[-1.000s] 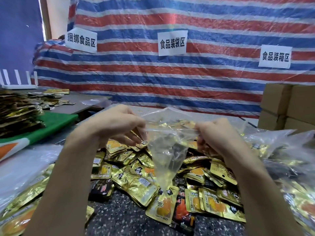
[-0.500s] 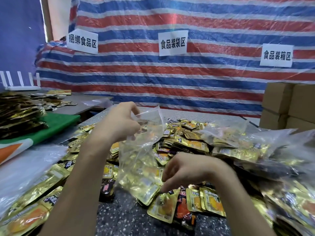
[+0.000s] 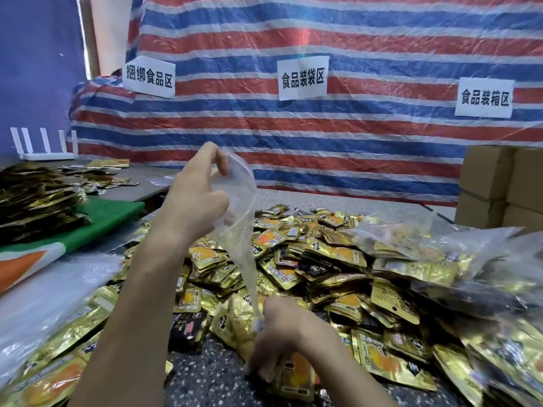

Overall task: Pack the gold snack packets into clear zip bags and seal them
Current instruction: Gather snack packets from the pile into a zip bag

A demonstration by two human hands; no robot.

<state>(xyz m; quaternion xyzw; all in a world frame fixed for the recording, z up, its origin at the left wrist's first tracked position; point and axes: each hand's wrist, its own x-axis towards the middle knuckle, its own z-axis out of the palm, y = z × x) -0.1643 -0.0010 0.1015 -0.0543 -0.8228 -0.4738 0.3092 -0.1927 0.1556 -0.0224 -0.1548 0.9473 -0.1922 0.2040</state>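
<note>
My left hand [image 3: 195, 198] is raised above the pile and pinches the open rim of an empty clear zip bag [image 3: 239, 227], which hangs down toward the table. My right hand [image 3: 279, 342] is low at the front of the heap, its fingers curled round several gold snack packets [image 3: 293, 374] near the bag's bottom tip. A big loose pile of gold snack packets [image 3: 323, 259] covers the speckled table [image 3: 211, 374].
Filled clear bags [image 3: 440, 259] lie on the right, cardboard boxes [image 3: 499, 189] behind them. A stack of clear bags [image 3: 44, 292] lies at the left, with a green board [image 3: 108, 212] and a dark packet stack [image 3: 35, 198] beyond. A striped tarp [image 3: 352, 142] hangs behind the table.
My right hand let go of the bag, dropped to the front of the pile and closed round packets. My left hand lifted the bag higher by its rim.
</note>
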